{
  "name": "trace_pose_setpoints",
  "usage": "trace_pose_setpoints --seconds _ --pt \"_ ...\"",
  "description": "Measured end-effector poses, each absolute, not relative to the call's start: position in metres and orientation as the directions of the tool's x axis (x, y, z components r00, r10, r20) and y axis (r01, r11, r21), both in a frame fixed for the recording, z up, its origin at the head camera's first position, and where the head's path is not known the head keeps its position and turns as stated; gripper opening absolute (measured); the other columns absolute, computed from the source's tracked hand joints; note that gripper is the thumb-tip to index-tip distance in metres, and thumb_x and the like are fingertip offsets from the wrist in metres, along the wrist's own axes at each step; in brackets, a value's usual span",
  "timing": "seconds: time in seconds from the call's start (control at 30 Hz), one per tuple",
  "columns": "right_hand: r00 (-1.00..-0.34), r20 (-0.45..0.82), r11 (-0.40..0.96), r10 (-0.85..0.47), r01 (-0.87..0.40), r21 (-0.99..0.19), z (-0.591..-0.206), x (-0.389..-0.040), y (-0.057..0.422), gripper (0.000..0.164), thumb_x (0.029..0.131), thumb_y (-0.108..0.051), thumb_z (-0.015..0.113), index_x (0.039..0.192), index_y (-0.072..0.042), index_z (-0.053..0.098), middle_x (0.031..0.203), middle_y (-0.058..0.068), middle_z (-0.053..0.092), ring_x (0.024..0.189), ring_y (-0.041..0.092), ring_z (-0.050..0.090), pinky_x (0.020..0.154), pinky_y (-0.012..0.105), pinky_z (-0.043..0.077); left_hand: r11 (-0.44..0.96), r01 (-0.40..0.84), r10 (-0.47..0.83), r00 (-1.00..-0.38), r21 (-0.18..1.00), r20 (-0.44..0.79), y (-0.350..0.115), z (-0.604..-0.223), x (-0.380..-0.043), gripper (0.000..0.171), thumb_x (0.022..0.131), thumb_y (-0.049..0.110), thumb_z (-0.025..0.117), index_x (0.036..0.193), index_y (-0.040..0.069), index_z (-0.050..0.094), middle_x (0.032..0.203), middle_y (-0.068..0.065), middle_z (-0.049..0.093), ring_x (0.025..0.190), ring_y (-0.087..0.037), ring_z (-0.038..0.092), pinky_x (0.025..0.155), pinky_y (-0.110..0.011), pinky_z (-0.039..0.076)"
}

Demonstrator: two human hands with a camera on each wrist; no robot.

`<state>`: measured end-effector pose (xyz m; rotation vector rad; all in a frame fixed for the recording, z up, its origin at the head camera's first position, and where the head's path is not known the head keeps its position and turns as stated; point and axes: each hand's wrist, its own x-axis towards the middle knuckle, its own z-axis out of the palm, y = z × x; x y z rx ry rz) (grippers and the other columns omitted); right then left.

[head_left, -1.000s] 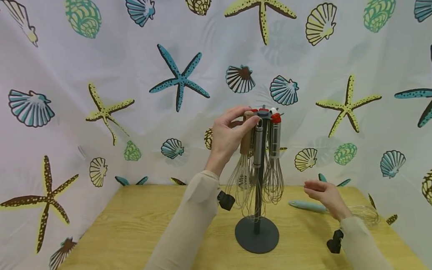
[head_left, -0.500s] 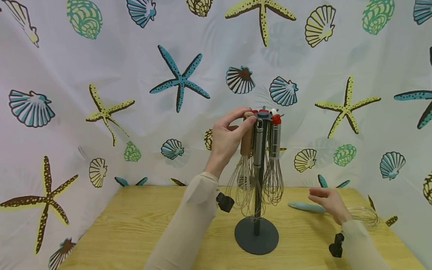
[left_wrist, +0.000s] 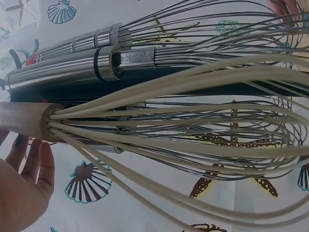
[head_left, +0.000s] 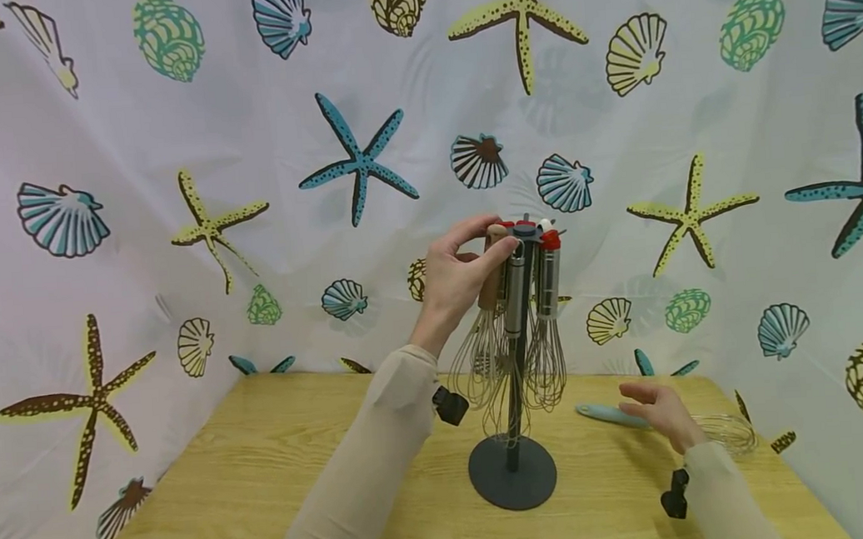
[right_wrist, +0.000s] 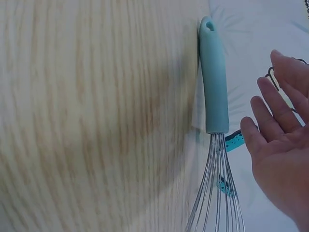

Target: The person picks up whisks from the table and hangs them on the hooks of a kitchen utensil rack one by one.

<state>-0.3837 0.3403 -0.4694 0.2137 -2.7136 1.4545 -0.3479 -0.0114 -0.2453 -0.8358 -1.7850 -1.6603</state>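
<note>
A dark stand (head_left: 513, 487) with a round base carries several hanging whisks. My left hand (head_left: 449, 285) is at its top, thumb and fingers around the upper end of a whisk with a wooden handle (left_wrist: 24, 120); this whisk hangs upright with pale loops. Close beside the thumb hangs a metal-handled whisk (head_left: 513, 301). Another metal whisk with a red top (head_left: 548, 282) is on the stand's right side. My right hand (head_left: 661, 416), fingers relaxed and holding nothing, hovers above a whisk with a light blue handle (right_wrist: 215, 87) that lies on the table.
The wooden table (head_left: 287, 463) is backed by a white curtain (head_left: 386, 47) printed with shells and starfish. Red and white pieces show around the stand's top. The lying whisk is near the table's right edge.
My right hand has shifted slightly right and its fingers have spread a little. The left hand stays at the wooden-handled whisk's top, its thumb moving slightly. The stand has not visibly moved.
</note>
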Motion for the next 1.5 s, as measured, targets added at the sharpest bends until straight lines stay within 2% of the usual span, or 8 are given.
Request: trace_pose_setpoints --seconds 0.13,0.4,0.8,1.07,1.33,1.5 --pt "-0.985 0.134 0.582 -0.111 -0.174 -0.794 -0.469 -0.384 0.339 0.046 0.097 -0.012 0.062 0.137 0.007 0.051 0.141 0.028 0.05 0.133 0.047 0.044 0.105 0.054 0.042 0.062 0.748 0.061 -0.664 0.661 0.745 -0.012 -0.245 -0.348 0.043 0.087 0.033 0.075 0.129 0.026 0.065 0.12 -0.001 0.066 0.082 -0.02 0.064 0.079 -0.032 0.053" --pt "-0.965 0.169 0.598 -0.199 -0.257 -0.759 -0.47 -0.387 0.338 0.042 0.095 -0.001 0.057 0.135 0.012 0.051 0.137 0.033 0.051 0.129 0.048 0.048 0.102 0.055 0.044 0.071 0.754 0.057 -0.657 0.653 0.752 -0.012 -0.244 -0.348 0.042 0.088 0.03 0.075 0.128 0.022 0.066 0.117 -0.003 0.066 0.088 -0.019 0.064 0.077 -0.032 0.054" --pt "-0.974 0.063 0.616 -0.216 -0.186 -0.766 -0.476 -0.391 0.343 0.048 0.093 0.002 0.057 0.139 0.011 0.047 0.14 0.035 0.046 0.131 0.049 0.044 0.101 0.054 0.045 0.052 0.749 0.061 -0.662 0.66 0.747 -0.012 -0.245 -0.348 0.041 0.086 0.029 0.077 0.125 0.02 0.068 0.115 -0.005 0.067 0.08 -0.022 0.066 0.076 -0.033 0.055" --pt "-0.97 -0.007 0.637 -0.242 -0.154 -0.756 -0.471 -0.393 0.343 0.048 0.09 0.003 0.059 0.137 0.009 0.05 0.135 0.033 0.052 0.126 0.047 0.049 0.102 0.055 0.044 0.055 0.77 0.053 -0.638 0.635 0.768 -0.012 -0.244 -0.35 0.037 0.086 0.029 0.077 0.121 0.019 0.07 0.114 0.0 0.068 0.091 -0.015 0.064 0.075 -0.034 0.055" --pt "-0.965 -0.011 0.654 -0.264 -0.17 -0.737 -0.467 -0.388 0.342 0.043 0.091 0.003 0.061 0.133 0.009 0.053 0.129 0.03 0.059 0.12 0.044 0.055 0.097 0.051 0.049 0.045 0.778 0.071 -0.628 0.627 0.775 -0.012 -0.242 -0.349 0.035 0.086 0.025 0.077 0.118 0.012 0.071 0.117 -0.002 0.068 0.098 -0.014 0.062 0.077 -0.032 0.055" --pt "-0.956 0.001 0.618 -0.295 -0.191 -0.762 -0.466 -0.384 0.342 0.042 0.092 0.004 0.059 0.133 0.012 0.052 0.127 0.032 0.059 0.117 0.044 0.058 0.092 0.047 0.053 0.051 0.774 0.081 -0.633 0.631 0.77 -0.012 -0.24 -0.349 0.034 0.087 0.024 0.077 0.117 0.011 0.071 0.116 -0.003 0.068 0.099 -0.014 0.062 0.079 -0.032 0.055"
